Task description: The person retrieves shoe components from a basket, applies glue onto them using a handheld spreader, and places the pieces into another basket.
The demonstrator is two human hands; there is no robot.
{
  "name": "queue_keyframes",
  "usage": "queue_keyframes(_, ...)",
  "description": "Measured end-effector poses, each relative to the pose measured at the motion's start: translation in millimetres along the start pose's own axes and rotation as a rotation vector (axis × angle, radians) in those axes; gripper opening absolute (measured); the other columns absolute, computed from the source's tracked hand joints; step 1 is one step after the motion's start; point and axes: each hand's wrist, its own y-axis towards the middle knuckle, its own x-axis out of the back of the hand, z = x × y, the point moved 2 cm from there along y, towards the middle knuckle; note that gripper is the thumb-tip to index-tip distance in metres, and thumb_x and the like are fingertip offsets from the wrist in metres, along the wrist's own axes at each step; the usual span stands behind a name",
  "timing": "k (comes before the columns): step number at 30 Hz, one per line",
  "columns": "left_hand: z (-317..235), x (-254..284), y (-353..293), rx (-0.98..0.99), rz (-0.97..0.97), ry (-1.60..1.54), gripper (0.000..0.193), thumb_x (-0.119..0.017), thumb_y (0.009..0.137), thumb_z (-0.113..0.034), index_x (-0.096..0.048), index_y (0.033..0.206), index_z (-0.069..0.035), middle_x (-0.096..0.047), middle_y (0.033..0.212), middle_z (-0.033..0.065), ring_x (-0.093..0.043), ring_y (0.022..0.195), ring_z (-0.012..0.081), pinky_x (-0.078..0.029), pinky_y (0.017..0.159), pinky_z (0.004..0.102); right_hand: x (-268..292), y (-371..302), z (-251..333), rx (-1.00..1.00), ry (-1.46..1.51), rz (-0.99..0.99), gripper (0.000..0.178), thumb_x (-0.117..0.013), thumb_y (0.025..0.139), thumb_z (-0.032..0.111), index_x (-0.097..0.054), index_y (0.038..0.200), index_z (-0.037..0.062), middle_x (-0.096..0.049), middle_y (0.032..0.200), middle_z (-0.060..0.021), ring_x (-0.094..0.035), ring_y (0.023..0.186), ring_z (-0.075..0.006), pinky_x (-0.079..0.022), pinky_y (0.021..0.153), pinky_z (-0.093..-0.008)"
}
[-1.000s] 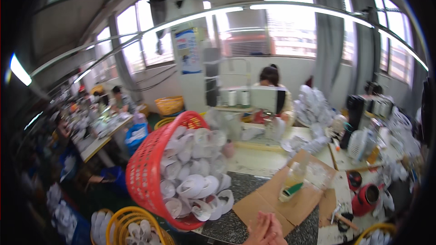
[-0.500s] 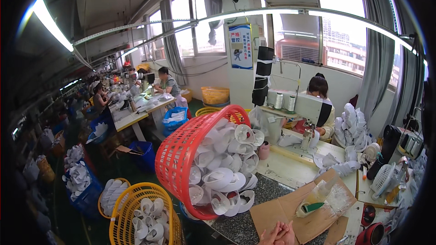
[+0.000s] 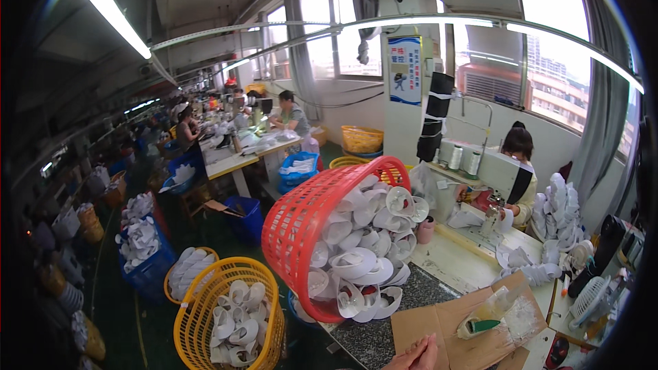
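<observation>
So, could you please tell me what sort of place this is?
Probably a sewing workshop: a sewing machine with white thread spools, and a red plastic basket full of curved white pieces.

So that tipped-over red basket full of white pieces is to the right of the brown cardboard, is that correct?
Not quite: the side is wrong. The head view shows the tipped-over red basket, full of white pieces, to the left of the brown cardboard.
</observation>
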Motion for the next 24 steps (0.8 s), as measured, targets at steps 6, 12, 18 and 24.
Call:
queue_keyframes(6,15.0,8.5,-18.7,0.265,-0.114,-0.356,0.087,-0.06,0.095,-0.023,0.002,0.154,-0.011,-0.008,0.16,0.0159,-0.011,0.146,0.022,-0.015,0.115,0.0353,-10.8,-11.4,4.3,-0.227,0.531,0.472,0.046,-0.042,0.101,0.048,-0.047,0.122,0.007,-0.049,0.108,-0.0019,-0.05,0.091,-0.0168,-0.045,0.076,-0.0268)
queue_keyframes(12,26.4,19.7,-30.3,0.294,-0.221,-0.448,0.089,-0.058,0.096,-0.022,0.011,0.151,-0.01,-0.002,0.159,0.0162,-0.008,0.147,0.0223,-0.015,0.115,0.035,-21.7,21.2,-43.0,-0.248,0.548,0.551,0.037,-0.053,0.097,0.035,-0.05,0.121,0.0078,-0.056,0.109,-0.002,-0.054,0.095,-0.0175,-0.046,0.084,-0.0289)
queue_keyframes(18,43.2,23.2,-47.8,0.302,-0.353,-0.568,0.092,-0.055,0.097,-0.02,0.021,0.148,-0.009,0.004,0.159,0.0165,-0.005,0.147,0.0226,-0.014,0.115,0.0346,-37.2,23.4,-65.1,-0.316,0.458,0.594,0.032,-0.062,0.094,0.026,-0.053,0.12,0.0095,-0.06,0.107,-0.0013,-0.058,0.097,-0.0159,-0.047,0.088,-0.0289)
queue_keyframes(24,12.8,31.5,-58.8,0.261,-0.36,-0.363,0.09,-0.055,0.097,-0.02,0.018,0.15,-0.011,0.004,0.16,0.0152,-0.004,0.147,0.0226,-0.013,0.115,0.0346,-78.3,25.7,-57.5,-0.411,0.271,0.425,0.043,-0.043,0.099,0.048,-0.048,0.073,0.0142,-0.047,0.063,0.0009,-0.043,0.051,-0.0132,-0.046,0.056,-0.0297)
